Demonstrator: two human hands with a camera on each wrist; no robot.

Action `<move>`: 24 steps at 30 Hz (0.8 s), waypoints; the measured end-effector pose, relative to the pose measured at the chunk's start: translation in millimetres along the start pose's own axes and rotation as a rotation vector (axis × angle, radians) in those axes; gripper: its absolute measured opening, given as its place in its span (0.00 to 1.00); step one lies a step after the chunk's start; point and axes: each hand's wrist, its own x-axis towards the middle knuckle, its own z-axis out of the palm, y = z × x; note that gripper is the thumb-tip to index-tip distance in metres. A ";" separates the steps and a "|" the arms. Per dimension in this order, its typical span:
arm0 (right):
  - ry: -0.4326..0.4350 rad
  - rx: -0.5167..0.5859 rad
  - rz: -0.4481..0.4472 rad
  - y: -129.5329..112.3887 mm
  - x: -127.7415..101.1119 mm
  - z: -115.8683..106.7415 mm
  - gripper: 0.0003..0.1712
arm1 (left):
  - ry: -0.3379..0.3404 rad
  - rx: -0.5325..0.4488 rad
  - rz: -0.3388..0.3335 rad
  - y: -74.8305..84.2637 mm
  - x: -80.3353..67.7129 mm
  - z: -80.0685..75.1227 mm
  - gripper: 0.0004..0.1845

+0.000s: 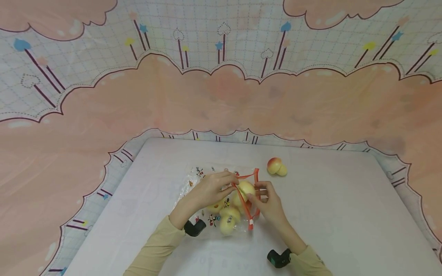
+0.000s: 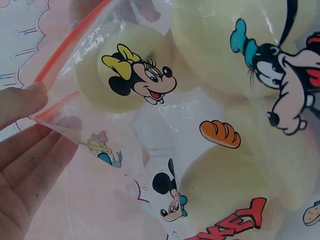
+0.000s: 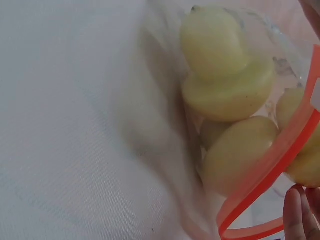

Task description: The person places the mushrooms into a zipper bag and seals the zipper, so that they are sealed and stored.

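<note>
Holding a clear printed bag [image 1: 221,199] open at its mouth, both hands working over the white desk [image 1: 345,214]. Left hand [image 1: 210,189] is pinching one side of the orange zip strip [image 1: 246,205]; the left wrist view shows its thumb [image 2: 20,102] and fingers pressing the strip's corner between them. Right hand [image 1: 269,203] is curling its fingers at the other side of the mouth, beside the strip; whether that grip is actually closing on the plastic, I cannot tell, since the right wrist view only catches fingertips [image 3: 300,215] just below the strip. The bag is lying flat near the middle of the desk, with several pale yellow peaches [image 1: 229,222] sitting inside, one right at the mouth between the hands. One more peach [image 1: 276,166], red-blushed, is lying loose on the desk, just beyond the bag to the right.
</note>
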 end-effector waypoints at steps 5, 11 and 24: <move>-0.035 0.073 -0.022 0.8 -1.3 0.6 0.24 | -0.007 -0.027 -0.013 0.0 -0.3 -0.7 0.06; -0.038 0.080 -0.079 2.5 -1.7 1.6 0.20 | -0.005 -0.024 -0.011 -0.5 -0.4 -2.1 0.07; -0.057 0.035 -0.234 2.7 -1.2 7.7 0.10 | -0.006 -0.013 -0.010 -0.5 -1.5 -4.6 0.08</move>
